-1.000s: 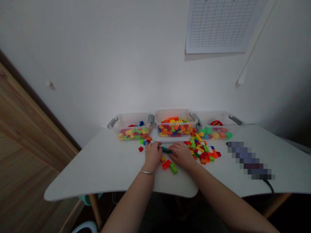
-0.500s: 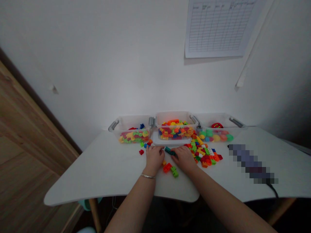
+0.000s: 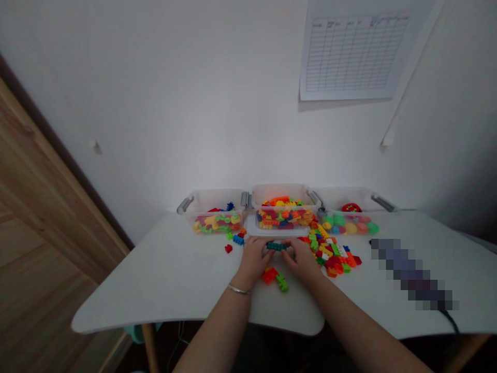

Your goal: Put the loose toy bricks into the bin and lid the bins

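A row of dark teal bricks (image 3: 276, 246) is held between both hands just above the white table (image 3: 171, 280). My left hand (image 3: 253, 260), with a thin bracelet on its wrist, pinches the row's left end. My right hand (image 3: 303, 261) pinches its right end. Directly below the hands lie an orange brick (image 3: 269, 275) and a light green brick (image 3: 282, 283). A heap of mixed coloured bricks (image 3: 330, 251) sits just right of my right hand.
Three clear bins stand along the wall: the left bin (image 3: 213, 199), the middle bin (image 3: 282, 190) on a white lid, and the right bin (image 3: 351, 197) with coloured balls. A red brick (image 3: 228, 248) lies loose at left. A blurred dark object (image 3: 411, 277) lies at right.
Both hands have closed in on the teal brick row and lifted it to the middle between them. The camera has tipped slightly, so the scene sits lower in frame.
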A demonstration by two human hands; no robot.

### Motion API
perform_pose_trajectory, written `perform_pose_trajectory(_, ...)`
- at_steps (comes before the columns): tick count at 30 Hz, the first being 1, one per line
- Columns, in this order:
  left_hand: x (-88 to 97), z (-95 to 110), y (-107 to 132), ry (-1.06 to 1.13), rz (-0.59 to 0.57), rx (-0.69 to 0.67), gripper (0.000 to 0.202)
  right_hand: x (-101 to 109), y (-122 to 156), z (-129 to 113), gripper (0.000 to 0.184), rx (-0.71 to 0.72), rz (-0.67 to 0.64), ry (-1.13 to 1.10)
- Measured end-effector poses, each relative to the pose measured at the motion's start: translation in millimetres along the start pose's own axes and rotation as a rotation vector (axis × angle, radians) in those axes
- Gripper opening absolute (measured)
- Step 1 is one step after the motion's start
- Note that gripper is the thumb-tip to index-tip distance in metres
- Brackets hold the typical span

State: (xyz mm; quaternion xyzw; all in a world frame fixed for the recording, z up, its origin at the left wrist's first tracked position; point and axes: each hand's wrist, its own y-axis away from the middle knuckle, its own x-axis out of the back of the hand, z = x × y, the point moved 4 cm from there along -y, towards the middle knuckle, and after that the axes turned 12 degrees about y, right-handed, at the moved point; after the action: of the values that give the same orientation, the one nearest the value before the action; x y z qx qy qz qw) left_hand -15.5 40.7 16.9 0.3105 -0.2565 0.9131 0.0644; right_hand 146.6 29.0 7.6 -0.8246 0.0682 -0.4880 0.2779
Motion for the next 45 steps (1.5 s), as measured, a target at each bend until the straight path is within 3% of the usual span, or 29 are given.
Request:
perform_pose_trajectory(8, 3.0, -1, 0, 0.007, 0.059, 0.009, 0.035, 9, -6, -1, 0.015, 0.05, 0.101, 0.057)
perform_pose_trajectory(14, 9.0, -5, 0, -0.051, 0.187, 0.066, 0.033, 44, -30, 6, 0.019, -0.032, 0.372, 0.062)
perform_pose_trajectory(17, 9.3, -9, 0, -0.116, 0.208, 0.119, 0.028, 60, -54, 11, 0.024, -0.1, 0.438, 0.064)
perform_pose_trajectory(21, 7.7, -12, 0, -0.152, 0.182, 0.136, 0.025, 67, -86, 14, 0.027, -0.217, 0.371, 0.174)
perform_pose_trajectory(30, 5.4, -14, 0, -0.174, 0.17, 0.142, 0.023, 58, -126, 6, 0.029, -0.273, 0.162, 0.479)
perform_pose_trajectory(33, 5.2, -14, -1, -0.174, 0.17, 0.143, 0.023, 51, -126, 4, 0.034, -0.199, 0.102, 0.551)
perform_pose_trajectory(37, 6.2, -13, -1, -0.176, 0.171, 0.139, 0.022, 49, -122, 4, 0.034, -0.087, 0.129, 0.553)
perform_pose_trajectory(41, 7.0, -12, -1, -0.171, 0.171, 0.139, 0.023, 58, -115, 6, 0.032, -0.038, 0.196, 0.349)
perform_pose_trajectory(45, 7.2, -14, -1, -0.154, 0.19, 0.142, 0.023, 68, -92, -7, 0.028, 0.126, 0.317, 0.171)
